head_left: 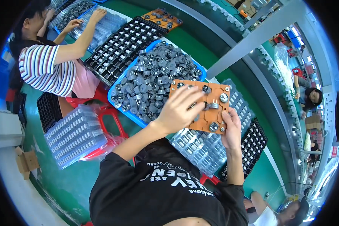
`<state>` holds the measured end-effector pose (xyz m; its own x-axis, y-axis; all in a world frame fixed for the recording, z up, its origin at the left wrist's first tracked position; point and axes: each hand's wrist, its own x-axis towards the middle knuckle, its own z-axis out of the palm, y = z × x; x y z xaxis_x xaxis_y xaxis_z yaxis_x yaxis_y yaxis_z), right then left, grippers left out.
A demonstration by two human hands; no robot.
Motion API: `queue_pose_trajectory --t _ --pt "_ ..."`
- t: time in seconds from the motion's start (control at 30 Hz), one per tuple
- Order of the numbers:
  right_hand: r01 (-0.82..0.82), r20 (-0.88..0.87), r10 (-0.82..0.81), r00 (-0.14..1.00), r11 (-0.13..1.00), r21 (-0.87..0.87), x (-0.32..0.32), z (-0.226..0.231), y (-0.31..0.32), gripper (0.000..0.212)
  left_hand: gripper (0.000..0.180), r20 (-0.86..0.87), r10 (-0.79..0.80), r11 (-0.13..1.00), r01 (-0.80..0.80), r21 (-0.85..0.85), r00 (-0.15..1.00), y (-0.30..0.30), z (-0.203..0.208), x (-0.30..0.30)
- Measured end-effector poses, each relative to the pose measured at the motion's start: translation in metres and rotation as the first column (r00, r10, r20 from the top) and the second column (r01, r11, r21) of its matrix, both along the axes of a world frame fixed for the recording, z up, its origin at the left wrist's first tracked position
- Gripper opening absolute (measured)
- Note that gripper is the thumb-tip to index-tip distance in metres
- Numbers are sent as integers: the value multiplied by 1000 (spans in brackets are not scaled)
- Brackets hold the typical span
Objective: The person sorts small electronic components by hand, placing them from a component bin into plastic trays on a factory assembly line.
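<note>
My right hand is closed on the lower right edge of an orange board, which it holds up tilted. Round metal-and-grey parts with pins sit on the board, among them one part near its right corner and another at the lower edge. Over the board's left half my left hand reaches with its fingers stretched and apart. Those fingers cover some parts, and their tips are close to a small part near the middle. What lies under the palm is hidden.
A blue bin heaped with grey round parts stands just beyond the board. Clear plastic trays lie below it, with black trays to the right. More stacked trays rest on a red stool. At left, a person in stripes works.
</note>
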<state>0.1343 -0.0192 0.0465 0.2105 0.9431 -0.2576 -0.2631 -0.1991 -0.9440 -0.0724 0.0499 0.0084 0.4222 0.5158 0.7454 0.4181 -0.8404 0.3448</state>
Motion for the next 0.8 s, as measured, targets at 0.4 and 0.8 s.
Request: queue_pose_trajectory --t 0.4,0.8 --pt "-2 7 2 1000 999 -44 -14 26 12 21 37 92 -72 997 72 6 993 -13 1 23" --pt "-89 1 90 996 996 -30 -5 25 10 23 16 207 209 978 -206 -37 956 5 -30 -32"
